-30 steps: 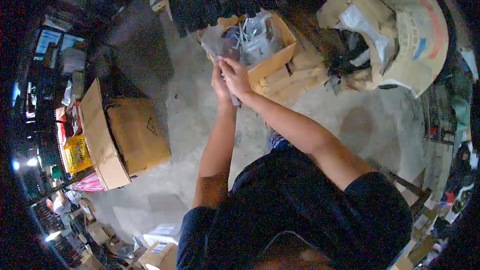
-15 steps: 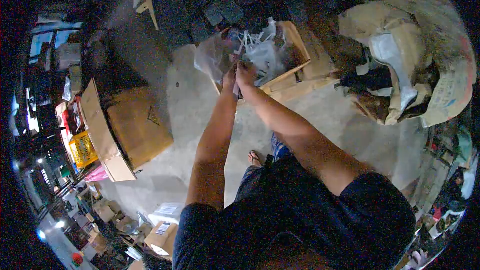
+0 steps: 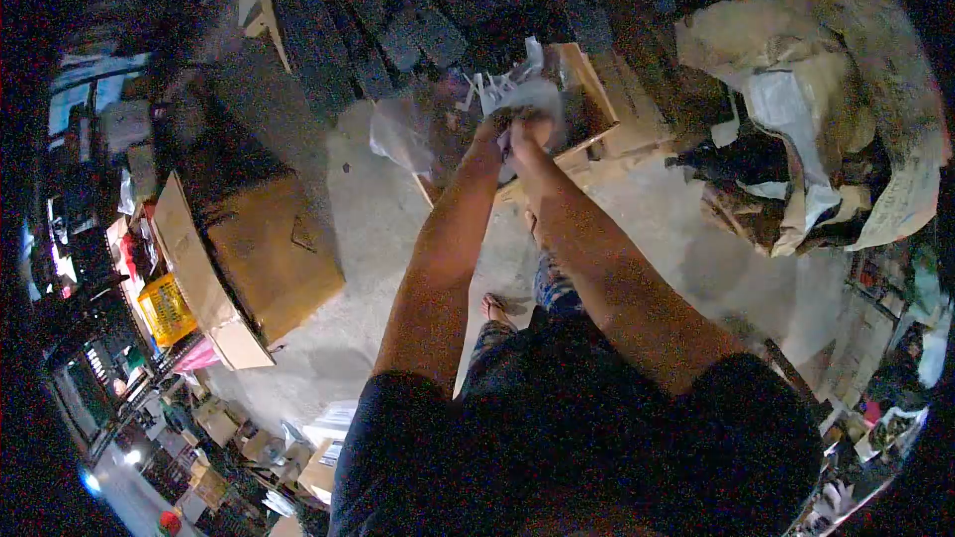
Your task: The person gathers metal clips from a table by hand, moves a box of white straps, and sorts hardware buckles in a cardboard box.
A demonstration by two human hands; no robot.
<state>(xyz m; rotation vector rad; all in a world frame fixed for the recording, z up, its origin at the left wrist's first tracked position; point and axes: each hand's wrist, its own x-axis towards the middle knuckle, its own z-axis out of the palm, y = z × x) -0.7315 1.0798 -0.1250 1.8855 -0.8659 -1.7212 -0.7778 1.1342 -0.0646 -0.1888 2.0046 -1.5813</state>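
My left hand (image 3: 491, 129) and my right hand (image 3: 534, 129) are close together over an open cardboard box (image 3: 589, 89) in front of me. Both look closed, though dim light and blur hide the fingertips. A thin pale strip (image 3: 505, 147) shows between them; what it belongs to I cannot make out. Just beyond the hands lie a cloudy plastic bag (image 3: 537, 96) and several white strips (image 3: 487, 89) in the box. Clear plastic film (image 3: 400, 137) hangs over its left side.
A large carton (image 3: 274, 254) stands on the floor to the left, beside a yellow basket (image 3: 167, 310). Crumpled brown sacks (image 3: 826, 109) are piled at the right. My sandalled foot (image 3: 494, 308) is on the concrete floor (image 3: 383, 199). Small boxes (image 3: 320, 472) are at lower left.
Both hands have moved slightly right, together, over the box. One leg has come forward, nearer the box. The view has shifted slightly.
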